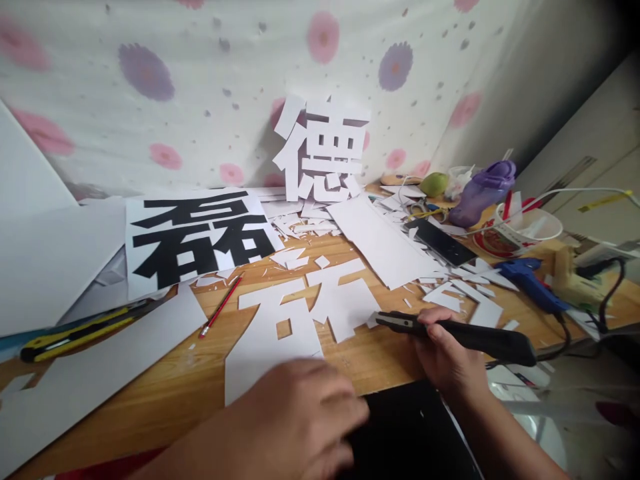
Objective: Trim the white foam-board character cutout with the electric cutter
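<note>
1. Beyond the right hand [447, 353], further right, stands a white-and-red tub [520, 233] with something red in it; the rest of its contents cannot be made out.
2. The black utility knife [485, 340] lies nearly crosswise, its blade end pointing left and its long axis dropping slightly toward the butt on the right.
3. That knife is in the right hand, whose thumb and fingers are closed around it; its tip is at the right edge of the smaller white cut-out [350, 310].
4. The cut-out lies left of the right hand and beyond the left hand [305, 417]; the larger cut-out with a square window [260, 340] is just beside it, running down to the left hand.
5. The left hand is blurred, fingers loosely curled; whether it holds or touches anything cannot be told.
</note>
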### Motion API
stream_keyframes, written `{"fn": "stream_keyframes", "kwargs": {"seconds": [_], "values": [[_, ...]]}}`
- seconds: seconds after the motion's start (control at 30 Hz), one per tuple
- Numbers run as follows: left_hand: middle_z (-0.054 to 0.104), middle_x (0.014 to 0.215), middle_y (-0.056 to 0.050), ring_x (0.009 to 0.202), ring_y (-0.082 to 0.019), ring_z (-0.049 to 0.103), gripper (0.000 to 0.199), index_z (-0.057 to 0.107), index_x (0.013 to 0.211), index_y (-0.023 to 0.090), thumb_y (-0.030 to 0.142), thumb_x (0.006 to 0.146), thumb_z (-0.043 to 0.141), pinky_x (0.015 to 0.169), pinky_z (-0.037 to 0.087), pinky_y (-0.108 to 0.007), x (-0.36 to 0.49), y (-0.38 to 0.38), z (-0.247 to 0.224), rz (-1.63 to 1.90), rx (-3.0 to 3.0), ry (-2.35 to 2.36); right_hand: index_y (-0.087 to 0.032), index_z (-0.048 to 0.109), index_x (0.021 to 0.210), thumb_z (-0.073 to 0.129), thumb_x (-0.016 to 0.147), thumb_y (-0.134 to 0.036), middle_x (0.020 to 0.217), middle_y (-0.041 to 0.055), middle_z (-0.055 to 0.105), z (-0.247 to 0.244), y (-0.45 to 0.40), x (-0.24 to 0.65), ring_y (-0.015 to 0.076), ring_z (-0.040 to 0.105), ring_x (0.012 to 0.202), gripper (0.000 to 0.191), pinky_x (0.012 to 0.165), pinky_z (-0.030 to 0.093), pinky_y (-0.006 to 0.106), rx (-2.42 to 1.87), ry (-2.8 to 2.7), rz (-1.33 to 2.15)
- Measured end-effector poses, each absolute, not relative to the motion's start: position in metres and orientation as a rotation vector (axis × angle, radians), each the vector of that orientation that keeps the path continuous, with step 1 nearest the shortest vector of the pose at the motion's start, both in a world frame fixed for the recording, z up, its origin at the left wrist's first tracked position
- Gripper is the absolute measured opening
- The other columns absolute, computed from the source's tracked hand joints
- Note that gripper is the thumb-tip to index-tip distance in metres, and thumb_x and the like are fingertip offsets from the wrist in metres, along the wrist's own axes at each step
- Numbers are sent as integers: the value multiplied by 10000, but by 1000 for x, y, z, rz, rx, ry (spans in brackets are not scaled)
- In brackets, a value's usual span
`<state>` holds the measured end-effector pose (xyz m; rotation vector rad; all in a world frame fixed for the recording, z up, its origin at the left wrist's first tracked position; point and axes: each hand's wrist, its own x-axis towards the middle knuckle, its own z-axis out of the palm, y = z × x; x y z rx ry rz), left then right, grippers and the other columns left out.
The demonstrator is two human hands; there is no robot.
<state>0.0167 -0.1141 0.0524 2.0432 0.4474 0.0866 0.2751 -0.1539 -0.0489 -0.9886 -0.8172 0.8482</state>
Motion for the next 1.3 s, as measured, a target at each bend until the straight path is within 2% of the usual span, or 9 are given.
{"fn": "stream_keyframes", "kwargs": {"seconds": [0.07,0.1,0.2,0.3,0.4,0.47,0.63,0.83,1.3], "values": [[652,1188,-97,1161,-289,573,293,626,1182,230,220,930,477,1006,465,-481,32,-103,40,43,2478,625,-269,665,943,663,814,-445,652,5,619,-46,-154,274,179,596,537,218,512,495,318,-1033,-853,835],[650,1197,-116,1167,-305,572,293,621,1181,189,195,913,501,998,470,-490,39,-99,34,20,2650,654,-267,655,1061,635,831,-454,672,15,647,-45,-153,273,200,629,564,297,536,518,342,-1038,-875,848],[629,1235,-198,1177,-365,568,374,604,1200,89,283,879,595,968,488,-507,52,-88,18,-44,2962,697,-249,551,1290,605,859,-480,842,65,730,-45,-149,267,250,708,685,492,631,572,413,-1094,-959,899],[579,1293,-277,1210,-413,543,545,608,1204,31,440,846,643,982,471,-517,58,-83,4,-48,3106,746,-251,617,1171,699,801,-452,985,83,738,-47,-138,258,257,722,768,430,706,581,419,-1288,-1101,724],[561,1311,-300,1213,-414,545,617,605,1215,12,508,850,617,984,466,-501,59,-81,-8,-1,3166,751,-245,659,933,775,704,-385,877,47,736,-46,-127,249,240,705,743,293,687,571,367,-1502,-1246,387],[570,1307,-292,1203,-407,557,636,602,1229,15,530,856,600,980,469,-492,59,-80,-13,32,3173,746,-242,646,881,738,719,-357,798,28,727,-41,-121,243,220,695,696,219,655,566,337,-1584,-1330,281],[585,1288,-288,1190,-402,576,578,622,1211,19,492,880,591,932,504,-481,58,-76,-22,99,3203,700,-233,659,1036,630,794,-302,901,48,763,-30,-116,234,210,729,752,254,709,591,316,-1610,-1566,259],[656,1187,-255,1078,-367,655,333,681,1127,44,220,850,622,822,563,-429,57,-75,-31,363,3314,658,-194,644,1070,628,829,-292,903,67,766,-34,-117,235,190,734,735,261,688,603,282,-1526,-1679,212],[701,1101,-230,1005,-343,692,312,705,1082,46,152,796,635,756,585,-391,59,-73,-32,531,3377,652,-200,623,1120,630,870,-291,962,73,754,-37,-116,237,187,725,813,266,720,583,270,-1470,-1773,210]]}}
